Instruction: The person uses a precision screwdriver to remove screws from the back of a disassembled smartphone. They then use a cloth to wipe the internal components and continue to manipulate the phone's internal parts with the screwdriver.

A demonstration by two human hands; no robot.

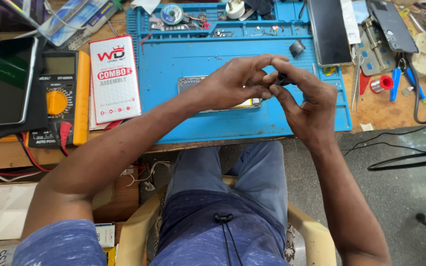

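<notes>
both hands meet above the middle of the blue mat (pixel 183 64), fingertips together; the right hand (pixel 304 101) is pinched shut on a small dark tool (pixel 283 78), of which only a short black stub shows between thumb and forefinger, so its long axis cannot be told for sure, though the stub seems to run left to right toward the other hand; the left hand (pixel 237 79) is curled, its fingertips closed against the tip of that same tool, whether gripping it or something tinier i cannot tell; just beneath the hands, touching the mat, lies an opened phone (pixel 189 83), flat, metal-edged, its long axis running left to right, mostly hidden by the left hand and wrist, with a yellow strip showing at its right end; so it sits directly under both hands, the left one nearer over it; the mat looks rubbery and ridged, with small screws and parts in its far trays; to the left a white and red box (pixel 115 79) and a yellow multimeter (pixel 57 98); to the far right a dark glass panel (pixel 329 32); a small grey roll (pixel 297 48) lies just beyond the hands.
</notes>
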